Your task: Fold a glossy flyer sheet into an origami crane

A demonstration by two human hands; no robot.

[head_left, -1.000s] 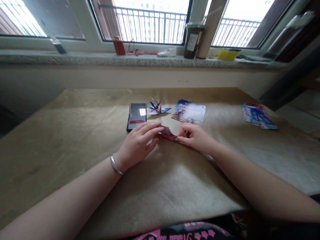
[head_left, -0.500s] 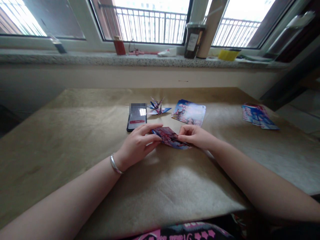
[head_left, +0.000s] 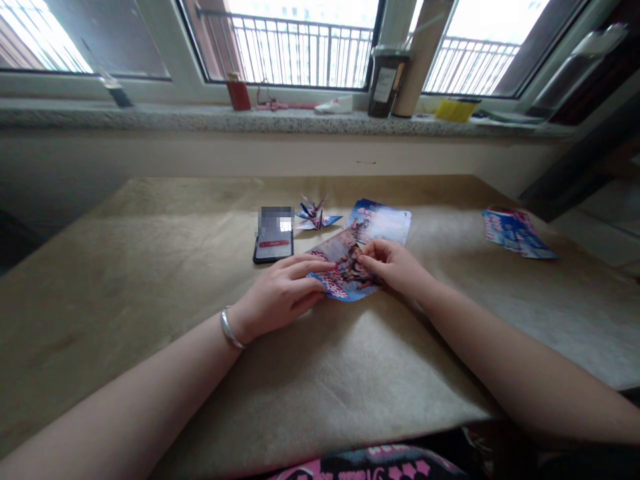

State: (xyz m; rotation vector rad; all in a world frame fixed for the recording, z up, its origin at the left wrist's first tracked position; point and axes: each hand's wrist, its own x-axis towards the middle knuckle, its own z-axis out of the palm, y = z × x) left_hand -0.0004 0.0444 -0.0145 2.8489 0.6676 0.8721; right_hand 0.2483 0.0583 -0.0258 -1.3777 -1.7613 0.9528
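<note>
A square of patterned blue and red paper (head_left: 340, 270) lies partly unfolded on the tan table cover (head_left: 320, 373) in front of me. My left hand (head_left: 280, 297), with a silver bangle at the wrist, rests on the paper's left edge, fingers stretched over it. My right hand (head_left: 393, 265) pinches the paper's right part between thumb and fingers. A folded paper crane (head_left: 315, 215) stands just beyond, apart from both hands.
A black phone (head_left: 273, 237) lies left of the crane. A stack of the same patterned sheets (head_left: 383, 220) sits behind the paper, another pile (head_left: 515, 231) at the far right. The stone windowsill (head_left: 150, 117) holds a red can (head_left: 239, 92), a dark jar (head_left: 385, 80) and a yellow box (head_left: 455, 109).
The paper was a narrow folded strip between my hands and has opened out into a wider sheet. My right hand lifted slightly away from me; my left hand stayed pressing its edge.
</note>
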